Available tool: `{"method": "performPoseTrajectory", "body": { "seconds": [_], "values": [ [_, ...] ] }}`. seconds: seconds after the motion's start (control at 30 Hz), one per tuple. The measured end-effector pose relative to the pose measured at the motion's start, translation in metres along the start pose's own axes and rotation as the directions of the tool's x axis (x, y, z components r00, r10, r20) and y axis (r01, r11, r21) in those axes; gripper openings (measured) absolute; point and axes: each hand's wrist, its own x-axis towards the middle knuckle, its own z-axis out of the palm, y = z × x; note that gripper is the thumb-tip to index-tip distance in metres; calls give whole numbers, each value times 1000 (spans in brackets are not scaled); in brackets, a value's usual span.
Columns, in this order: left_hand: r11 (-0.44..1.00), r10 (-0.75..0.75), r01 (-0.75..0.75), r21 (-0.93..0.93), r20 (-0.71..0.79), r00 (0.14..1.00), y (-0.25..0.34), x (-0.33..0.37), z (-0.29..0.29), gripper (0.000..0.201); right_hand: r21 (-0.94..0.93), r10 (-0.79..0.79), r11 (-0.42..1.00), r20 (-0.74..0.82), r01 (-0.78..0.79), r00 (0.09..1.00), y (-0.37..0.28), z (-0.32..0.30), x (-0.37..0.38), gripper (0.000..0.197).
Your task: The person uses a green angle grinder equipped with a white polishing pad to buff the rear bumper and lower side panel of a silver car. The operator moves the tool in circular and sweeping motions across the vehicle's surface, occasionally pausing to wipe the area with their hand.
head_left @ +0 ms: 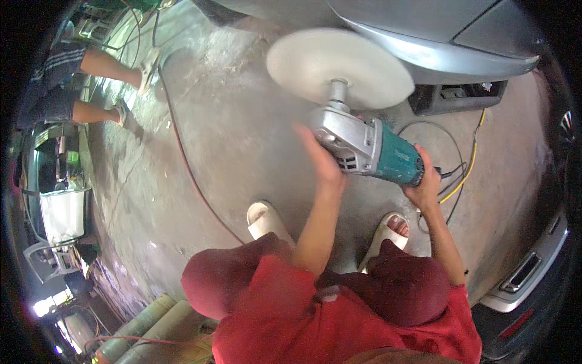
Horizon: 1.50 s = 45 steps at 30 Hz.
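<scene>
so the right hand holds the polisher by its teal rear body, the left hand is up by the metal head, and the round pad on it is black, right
Not quite: the pad is white, not black, as the head view shows. The rest stands: the right hand holds the polisher by its teal rear body, and the left hand is up by the metal head.

Both hands — left hand (pixel 324 162), right hand (pixel 426 185) — grip a teal polisher (pixel 370 145).

Polisher (pixel 364 142) between hands, before car (pixel 436 36)
</scene>
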Motion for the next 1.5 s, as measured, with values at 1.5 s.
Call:
{"method": "performPoseTrajectory", "body": {
  "seconds": [1.5],
  "values": [
    [743, 71, -204, 637, 228, 971, 12, -137, 110, 47, 302, 233, 873, 431, -383, 872, -18, -195, -66, 106]
  ]
}}
